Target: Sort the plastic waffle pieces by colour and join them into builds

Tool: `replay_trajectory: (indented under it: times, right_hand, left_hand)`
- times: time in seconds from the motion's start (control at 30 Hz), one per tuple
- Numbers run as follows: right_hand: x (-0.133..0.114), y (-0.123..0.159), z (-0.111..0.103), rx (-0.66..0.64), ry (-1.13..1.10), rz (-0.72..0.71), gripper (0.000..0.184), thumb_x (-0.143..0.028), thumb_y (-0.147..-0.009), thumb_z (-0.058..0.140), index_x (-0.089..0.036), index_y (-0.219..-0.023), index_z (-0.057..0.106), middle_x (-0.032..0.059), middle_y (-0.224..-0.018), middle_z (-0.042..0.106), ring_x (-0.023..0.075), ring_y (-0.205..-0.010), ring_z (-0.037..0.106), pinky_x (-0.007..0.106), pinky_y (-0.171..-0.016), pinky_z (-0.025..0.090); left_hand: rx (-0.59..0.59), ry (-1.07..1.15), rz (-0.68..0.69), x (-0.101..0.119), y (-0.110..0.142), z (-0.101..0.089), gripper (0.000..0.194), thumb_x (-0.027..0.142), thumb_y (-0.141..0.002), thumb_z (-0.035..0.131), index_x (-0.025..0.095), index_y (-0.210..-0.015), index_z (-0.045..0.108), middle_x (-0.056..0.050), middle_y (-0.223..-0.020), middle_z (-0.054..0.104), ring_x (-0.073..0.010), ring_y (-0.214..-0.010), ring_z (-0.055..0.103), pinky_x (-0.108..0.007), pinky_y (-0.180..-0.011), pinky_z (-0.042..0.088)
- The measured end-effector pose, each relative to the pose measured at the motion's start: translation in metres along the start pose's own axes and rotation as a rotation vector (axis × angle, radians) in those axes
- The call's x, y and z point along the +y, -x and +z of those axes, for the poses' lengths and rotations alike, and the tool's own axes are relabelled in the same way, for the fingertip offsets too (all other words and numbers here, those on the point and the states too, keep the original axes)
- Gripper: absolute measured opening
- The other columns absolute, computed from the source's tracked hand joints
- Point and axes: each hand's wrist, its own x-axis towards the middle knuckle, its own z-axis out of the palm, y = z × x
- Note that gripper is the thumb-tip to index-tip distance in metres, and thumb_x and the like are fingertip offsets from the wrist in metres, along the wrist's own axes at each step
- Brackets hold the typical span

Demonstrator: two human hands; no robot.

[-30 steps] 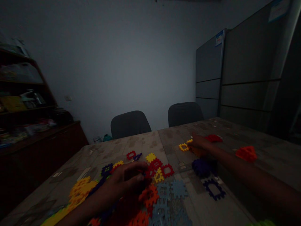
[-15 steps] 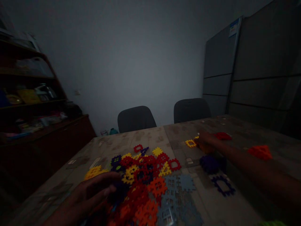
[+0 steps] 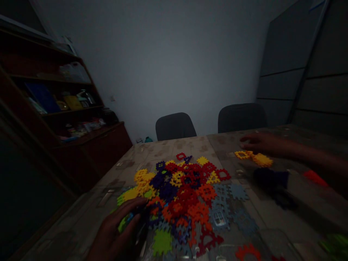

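Note:
A heap of flat interlocking plastic pieces point(image 3: 187, 192) in red, orange, yellow, purple, grey and green lies on the table point(image 3: 174, 148). My left hand point(image 3: 119, 228) rests at the heap's near left edge, fingers curled over a green piece point(image 3: 123, 222); the grip itself is dim. My right hand point(image 3: 258, 140) reaches out to the far right, fingers stretched flat, just above two yellow pieces point(image 3: 254, 157). A dark purple block point(image 3: 270, 178) sits under my right forearm.
Two dark chairs point(image 3: 175, 125) stand at the table's far side. A wooden shelf unit point(image 3: 54, 108) full of items fills the left. Grey cabinets point(image 3: 304, 72) stand at the right. A red piece point(image 3: 314, 177) lies beyond my forearm. The room is very dim.
The view swung left and down. My left hand slid back from the heap's middle to its near left edge. My right hand lifted off the yellow pieces and spread flat.

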Motion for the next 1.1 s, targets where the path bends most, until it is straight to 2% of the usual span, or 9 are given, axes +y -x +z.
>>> replay_trajectory:
  times: [0.1, 0.23, 0.37, 0.47, 0.53, 0.67, 0.83, 0.9, 1.1]
  right_hand:
    - [-0.044, 0.044, 0.015, -0.027, -0.034, -0.094, 0.041, -0.037, -0.101, 0.061, -0.023, -0.139, 0.067, 0.0117, -0.124, 0.076, 0.0297, -0.11, 0.072, 0.041, -0.097, 0.056]
    - [-0.09, 0.11, 0.064, -0.096, -0.076, -0.194, 0.04, -0.047, -0.093, 0.064, -0.033, -0.128, 0.075, 0.0092, -0.13, 0.076, 0.0374, -0.117, 0.069, 0.048, -0.098, 0.055]
    - [-0.11, 0.172, 0.12, -0.206, -0.143, -0.207, 0.037, -0.046, -0.096, 0.054, -0.037, -0.124, 0.077, 0.0085, -0.132, 0.075, 0.0354, -0.116, 0.071, 0.048, -0.096, 0.058]
    - [-0.113, 0.201, 0.154, -0.145, -0.181, -0.275, 0.041, -0.036, -0.101, 0.047, -0.032, -0.131, 0.075, 0.0075, -0.135, 0.074, 0.0326, -0.121, 0.071, 0.047, -0.099, 0.06]
    - [-0.115, 0.21, 0.171, -0.064, -0.177, -0.378, 0.042, -0.03, -0.101, 0.048, -0.03, -0.135, 0.072, 0.0059, -0.135, 0.074, 0.0289, -0.12, 0.072, 0.043, -0.101, 0.059]
    - [-0.124, 0.212, 0.195, 0.102, -0.04, -0.626, 0.048, -0.016, -0.091, 0.056, -0.026, -0.136, 0.07, 0.008, -0.138, 0.073, 0.0281, -0.12, 0.072, 0.039, -0.099, 0.061]
    - [-0.125, 0.207, 0.215, 0.289, 0.179, -0.818, 0.063, -0.013, -0.083, 0.063, -0.024, -0.145, 0.061, 0.0113, -0.142, 0.069, 0.0311, -0.124, 0.069, 0.042, -0.099, 0.059]
    - [-0.125, 0.209, 0.216, 0.281, 0.18, -0.821, 0.061, -0.012, -0.082, 0.064, -0.024, -0.142, 0.062, 0.0116, -0.138, 0.071, 0.0307, -0.121, 0.069, 0.041, -0.098, 0.058]
    - [-0.132, 0.219, 0.193, 0.059, 0.02, -0.707, 0.026, -0.007, -0.087, 0.06, -0.027, -0.1, 0.071, 0.0032, -0.101, 0.077, 0.0216, -0.093, 0.073, 0.032, -0.084, 0.056]
  left_hand:
    - [-0.001, -0.005, 0.079, -0.007, 0.017, 0.007, 0.039, 0.064, -0.095, 0.062, 0.037, -0.117, 0.08, -0.006, -0.134, 0.075, -0.0361, -0.129, 0.065, -0.051, -0.117, 0.047]
    - [-0.082, -0.087, 0.161, -0.005, 0.035, 0.019, 0.033, 0.044, -0.1, 0.058, 0.033, -0.125, 0.077, -0.008, -0.133, 0.074, -0.0337, -0.127, 0.066, -0.05, -0.113, 0.05]
    - [-0.174, -0.184, 0.386, -0.002, 0.049, 0.03, 0.037, 0.029, -0.102, 0.055, 0.031, -0.137, 0.068, -0.008, -0.139, 0.071, -0.03, -0.13, 0.064, -0.047, -0.115, 0.048]
    - [-0.194, -0.191, 0.55, 0.002, 0.058, 0.039, 0.043, 0.019, -0.1, 0.053, 0.029, -0.141, 0.061, -0.008, -0.141, 0.069, -0.0277, -0.131, 0.062, -0.045, -0.113, 0.05]
    - [-0.277, -0.199, 0.583, 0.009, 0.063, 0.044, 0.045, 0.013, -0.095, 0.055, 0.027, -0.138, 0.061, -0.008, -0.137, 0.07, -0.0272, -0.126, 0.063, -0.044, -0.11, 0.051]
    - [-0.49, -0.297, 0.441, 0.025, 0.066, 0.049, 0.046, 0.014, -0.087, 0.071, 0.022, -0.132, 0.064, -0.009, -0.132, 0.067, -0.0291, -0.119, 0.062, -0.045, -0.104, 0.051]
    - [-0.535, -0.383, 0.371, 0.027, 0.064, 0.049, 0.043, 0.03, -0.081, 0.087, 0.022, -0.118, 0.068, -0.007, -0.125, 0.066, -0.0308, -0.114, 0.06, -0.046, -0.099, 0.049]
    - [-0.563, -0.359, 0.381, 0.026, 0.063, 0.046, 0.039, 0.03, -0.081, 0.089, 0.022, -0.113, 0.068, -0.006, -0.123, 0.065, -0.0288, -0.113, 0.061, -0.042, -0.097, 0.049]
    - [-0.704, -0.21, 0.4, 0.037, 0.063, 0.029, 0.031, 0.015, -0.086, 0.082, 0.023, -0.112, 0.069, -0.002, -0.121, 0.067, -0.021, -0.114, 0.063, -0.028, -0.1, 0.047]
